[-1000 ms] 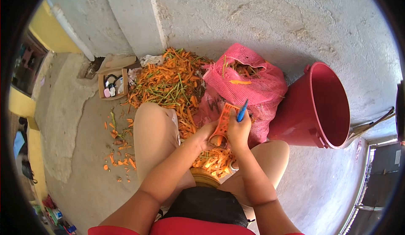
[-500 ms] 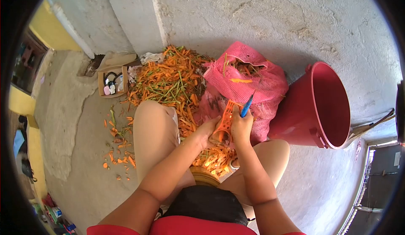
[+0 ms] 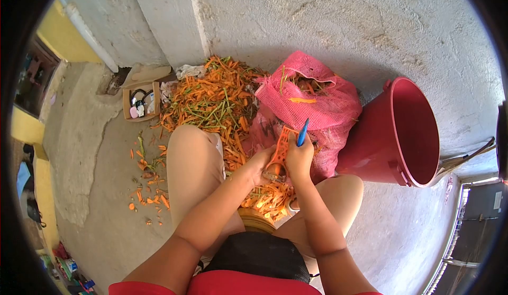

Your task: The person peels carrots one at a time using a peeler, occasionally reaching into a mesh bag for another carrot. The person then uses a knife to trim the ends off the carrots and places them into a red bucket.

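Between my knees, an orange plastic piece with rows of holes [image 3: 279, 149] stands tilted, a ring-like end at its bottom. My left hand [image 3: 260, 165] is closed on its lower left side. My right hand [image 3: 300, 160] is wrapped around a slim blue pointed tool [image 3: 302, 132], whose tip sticks up beside the orange piece; the rest is hidden in the fist. Directly beneath both hands lie orange carrot peelings [image 3: 270, 201], heaped over a yellowish-brown round container [image 3: 256, 222].
A big pile of carrot scraps and green stems [image 3: 211, 96] lies against the wall. Beside it slumps a pink mesh sack [image 3: 328, 110], then a tilted red bucket [image 3: 368, 141]. An open cardboard box [image 3: 127, 104] sits at left, with loose carrot bits [image 3: 159, 200] on the floor.
My right hand has shifted slightly left, and the blue tool now leans less to the right. The orange piece has moved a little left with the hands.
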Available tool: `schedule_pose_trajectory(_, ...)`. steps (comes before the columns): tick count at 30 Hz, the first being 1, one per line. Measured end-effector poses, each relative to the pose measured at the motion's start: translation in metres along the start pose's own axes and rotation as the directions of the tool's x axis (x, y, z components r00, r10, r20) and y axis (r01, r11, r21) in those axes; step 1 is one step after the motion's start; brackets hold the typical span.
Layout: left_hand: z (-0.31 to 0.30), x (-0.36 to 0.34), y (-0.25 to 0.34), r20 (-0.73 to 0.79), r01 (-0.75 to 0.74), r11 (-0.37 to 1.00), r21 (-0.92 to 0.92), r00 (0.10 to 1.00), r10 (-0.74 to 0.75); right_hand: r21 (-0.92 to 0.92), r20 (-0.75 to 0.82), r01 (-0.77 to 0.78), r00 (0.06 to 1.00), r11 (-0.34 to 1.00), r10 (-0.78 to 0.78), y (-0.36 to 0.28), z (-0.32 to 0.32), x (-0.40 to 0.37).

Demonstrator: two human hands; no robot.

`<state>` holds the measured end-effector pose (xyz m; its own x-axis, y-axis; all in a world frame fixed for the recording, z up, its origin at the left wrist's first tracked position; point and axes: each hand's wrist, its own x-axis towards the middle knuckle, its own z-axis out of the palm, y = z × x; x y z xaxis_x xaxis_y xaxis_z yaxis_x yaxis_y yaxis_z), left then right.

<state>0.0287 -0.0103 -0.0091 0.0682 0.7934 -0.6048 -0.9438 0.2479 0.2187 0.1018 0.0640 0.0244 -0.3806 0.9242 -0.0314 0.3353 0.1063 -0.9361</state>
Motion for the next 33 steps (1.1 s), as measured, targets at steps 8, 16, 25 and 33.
schedule_pose_trajectory(8, 0.005, -0.015, -0.010, -0.036, 0.138, 0.961, 0.242, 0.990, -0.133, 0.008, -0.409, 0.027, 0.912, 1.000, -0.022, 0.026, -0.027, 0.049)
schedule_pose_trajectory(16, 0.003, -0.021, 0.004, -0.009, 0.029, 0.971, 0.235, 1.000, -0.028, 0.427, -0.312, 0.081, 0.948, 0.901, 0.062, 0.033, -0.035, 0.056)
schedule_pose_trajectory(25, 0.003, -0.021, 0.001, 0.115, 0.010, 1.000, 0.014, 0.993, -0.011, 0.155, -0.025, 0.052, 0.998, 0.986, -0.049, -0.021, -0.002, -0.019)
schedule_pose_trajectory(33, 0.004, -0.020, 0.002, 0.170, 0.155, 0.970, 0.185, 0.968, -0.187, -0.047, -0.285, 0.186, 0.939, 0.981, -0.192, 0.014, -0.007, 0.014)
